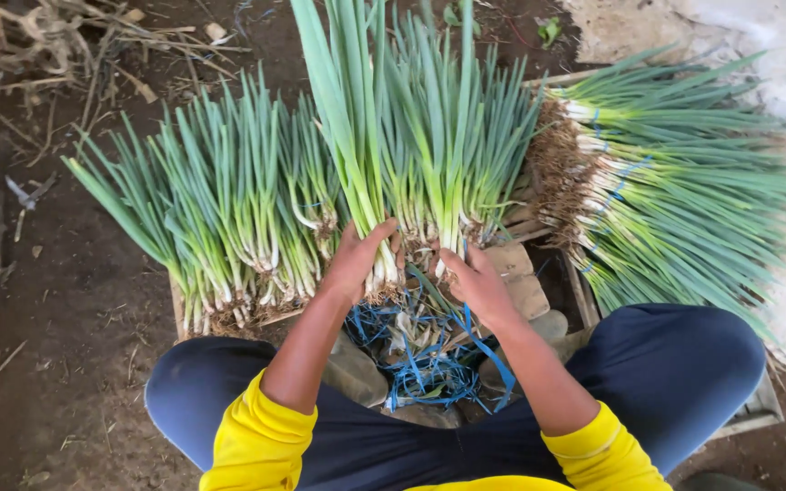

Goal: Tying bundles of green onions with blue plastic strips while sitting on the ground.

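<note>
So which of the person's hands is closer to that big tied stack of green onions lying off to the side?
Right. The right hand sits just beside the tied stack, near its root ends. The left hand is farther away, gripping the upright bunch by its base.

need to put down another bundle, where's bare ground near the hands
Bare dirt left of the left spring onion pile. Crowded between left hand and right hand: blue ties. Tied bundles fill the right.

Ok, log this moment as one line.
left hand: grips onion bunch | right hand: at bunch base, touching blue string | tied bundles on right
</note>
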